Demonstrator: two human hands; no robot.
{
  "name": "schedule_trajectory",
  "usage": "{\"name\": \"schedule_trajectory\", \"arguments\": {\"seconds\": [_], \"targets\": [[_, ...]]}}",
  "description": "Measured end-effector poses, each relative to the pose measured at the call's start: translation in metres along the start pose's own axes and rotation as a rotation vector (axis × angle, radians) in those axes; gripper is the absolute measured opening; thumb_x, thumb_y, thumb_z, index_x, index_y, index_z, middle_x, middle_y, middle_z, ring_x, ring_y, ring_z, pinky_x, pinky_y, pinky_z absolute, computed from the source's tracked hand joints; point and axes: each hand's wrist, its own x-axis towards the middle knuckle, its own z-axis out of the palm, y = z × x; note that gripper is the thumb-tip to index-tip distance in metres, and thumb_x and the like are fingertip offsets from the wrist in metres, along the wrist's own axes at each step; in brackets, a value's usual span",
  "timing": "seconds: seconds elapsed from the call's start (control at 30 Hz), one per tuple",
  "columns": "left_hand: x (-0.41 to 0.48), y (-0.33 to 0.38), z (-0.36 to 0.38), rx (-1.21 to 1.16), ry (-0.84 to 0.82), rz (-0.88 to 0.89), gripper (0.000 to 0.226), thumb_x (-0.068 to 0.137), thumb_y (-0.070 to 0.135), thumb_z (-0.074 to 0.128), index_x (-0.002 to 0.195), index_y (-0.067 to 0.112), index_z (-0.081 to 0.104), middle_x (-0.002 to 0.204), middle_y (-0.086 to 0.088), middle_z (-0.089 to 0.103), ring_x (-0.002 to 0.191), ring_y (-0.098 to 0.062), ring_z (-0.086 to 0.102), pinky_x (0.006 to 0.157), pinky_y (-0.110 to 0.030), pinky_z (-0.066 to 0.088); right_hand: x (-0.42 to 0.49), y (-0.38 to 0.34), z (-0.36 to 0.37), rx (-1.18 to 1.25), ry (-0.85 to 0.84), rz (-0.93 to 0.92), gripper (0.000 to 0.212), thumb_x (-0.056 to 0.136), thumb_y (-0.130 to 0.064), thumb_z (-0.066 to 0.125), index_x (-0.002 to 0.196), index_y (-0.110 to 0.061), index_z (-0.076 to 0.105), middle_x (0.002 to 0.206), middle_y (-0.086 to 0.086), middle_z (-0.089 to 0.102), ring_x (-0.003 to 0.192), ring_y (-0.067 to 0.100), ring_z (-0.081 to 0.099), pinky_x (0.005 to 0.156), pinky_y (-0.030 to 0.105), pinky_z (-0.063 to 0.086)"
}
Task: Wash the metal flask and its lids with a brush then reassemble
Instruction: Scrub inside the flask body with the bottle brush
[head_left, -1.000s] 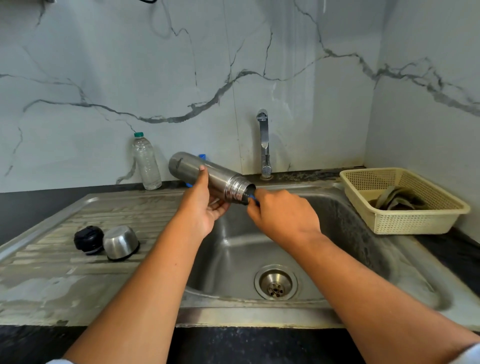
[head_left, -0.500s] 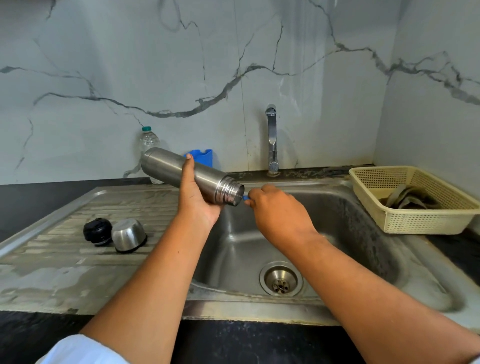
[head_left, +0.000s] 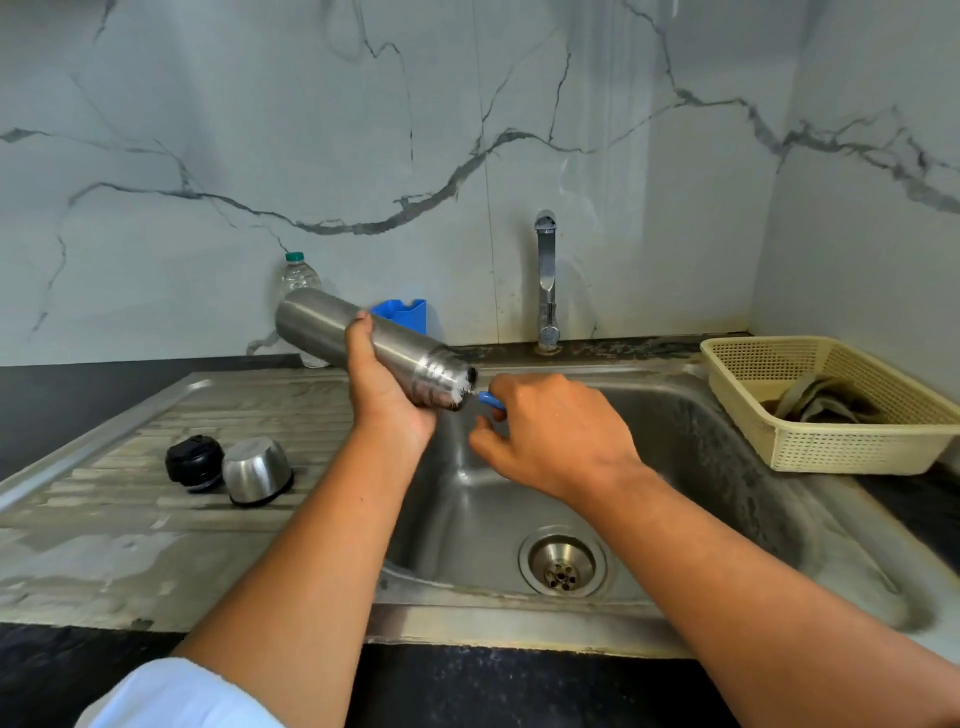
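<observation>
Above the sink (head_left: 779, 519), the left hand (head_left: 387, 395) grips the tilted flask (head_left: 363, 338) while the right hand (head_left: 556, 431) pinches the blue brush (head_left: 491, 400) entering its mouth, so both lids (head_left: 228, 467), lying left of the hands, seem still unwashed.

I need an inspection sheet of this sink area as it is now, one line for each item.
Surface: steel drainboard, stained; sink basin beside it.
Job's things: metal flask tilted over the basin, blue-handled brush at its mouth; black lid and steel cap on the drainboard.
Clutter: plastic bottle, blue holder, basket with cloth.
Hands: left hand holds flask; right hand holds brush.
Cables: nothing seen.
Surroundings: marble wall, tap, no water seen running.
</observation>
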Motion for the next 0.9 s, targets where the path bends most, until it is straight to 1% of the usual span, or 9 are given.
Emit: {"name": "schedule_trajectory", "arguments": {"seconds": [0.13,0.3,0.4,0.43,0.57,0.63,0.77,0.83,0.9], "targets": [[0.006,0.015,-0.006,-0.072,0.038,0.032,0.05,0.089,0.052,0.069,0.116,0.011,0.062,0.084,-0.007,0.069,0.063,-0.023,0.073,0.059,-0.035,0.06,-0.003,0.004,-0.003,-0.022,0.013,-0.034,0.018,0.092,-0.039,0.048,0.088,-0.022,0.054,0.074,-0.001,0.06,0.066,0.024,0.059,0.06,0.035,0.051],[-0.007,0.0,0.001,0.018,-0.013,0.023,0.066,0.086,0.055,0.07,0.13,0.007,0.062,0.101,-0.014,0.07,0.079,-0.028,0.072,0.074,-0.039,0.062,0.002,-0.005,0.0,0.023,-0.026,-0.015,0.013,0.091,-0.031,0.053,0.098,-0.02,0.056,0.078,-0.001,0.056,0.069,0.026,0.056,0.06,0.034,0.044],[0.001,0.016,-0.001,-0.031,-0.01,0.064,0.046,0.093,0.053,0.063,0.104,0.008,0.068,0.079,-0.007,0.074,0.066,-0.023,0.073,0.065,-0.033,0.061,-0.003,0.009,-0.005,-0.016,0.01,-0.016,0.012,0.092,-0.031,0.05,0.089,-0.02,0.053,0.072,0.0,0.058,0.065,0.026,0.057,0.055,0.033,0.043],[0.002,0.016,-0.002,-0.039,-0.004,0.068,0.045,0.094,0.053,0.062,0.102,0.009,0.069,0.076,-0.006,0.074,0.064,-0.022,0.073,0.065,-0.033,0.061,-0.004,0.009,-0.006,-0.02,0.019,-0.017,0.012,0.092,-0.032,0.05,0.088,-0.021,0.052,0.072,0.0,0.057,0.065,0.026,0.057,0.056,0.033,0.044],[-0.011,-0.004,0.001,0.052,-0.018,0.036,0.07,0.086,0.056,0.07,0.135,0.006,0.062,0.099,-0.014,0.069,0.081,-0.028,0.071,0.074,-0.041,0.061,0.002,-0.005,0.0,0.034,-0.012,-0.009,0.008,0.091,-0.03,0.053,0.092,-0.023,0.05,0.077,-0.002,0.053,0.07,0.027,0.058,0.061,0.035,0.047],[-0.01,0.0,0.002,0.039,-0.021,0.039,0.073,0.084,0.055,0.072,0.137,0.007,0.062,0.1,-0.012,0.071,0.083,-0.028,0.072,0.075,-0.041,0.06,0.002,0.0,-0.001,0.043,-0.025,-0.001,0.009,0.091,-0.029,0.052,0.089,-0.021,0.05,0.074,-0.002,0.055,0.069,0.027,0.058,0.059,0.035,0.048],[-0.003,0.016,-0.002,-0.044,0.034,0.054,0.051,0.089,0.055,0.067,0.115,0.011,0.068,0.082,-0.006,0.073,0.069,-0.024,0.074,0.064,-0.037,0.061,-0.005,0.008,-0.007,-0.018,0.023,-0.018,0.012,0.09,-0.03,0.051,0.085,-0.019,0.053,0.068,-0.001,0.055,0.065,0.027,0.058,0.058,0.035,0.051],[-0.008,0.006,-0.001,-0.004,0.009,0.032,0.063,0.087,0.057,0.067,0.128,0.009,0.065,0.089,-0.009,0.072,0.075,-0.027,0.074,0.068,-0.038,0.06,-0.004,-0.002,-0.004,0.01,0.013,-0.028,0.011,0.091,-0.031,0.052,0.09,-0.02,0.054,0.073,-0.002,0.055,0.069,0.027,0.06,0.062,0.036,0.051],[-0.018,-0.003,0.005,0.051,-0.03,0.038,0.066,0.089,0.057,0.065,0.131,0.006,0.063,0.09,-0.012,0.071,0.078,-0.029,0.072,0.071,-0.039,0.06,-0.001,-0.006,0.001,0.048,0.008,0.004,0.012,0.091,-0.031,0.053,0.099,-0.021,0.055,0.079,-0.002,0.053,0.072,0.028,0.059,0.062,0.036,0.047]]}}
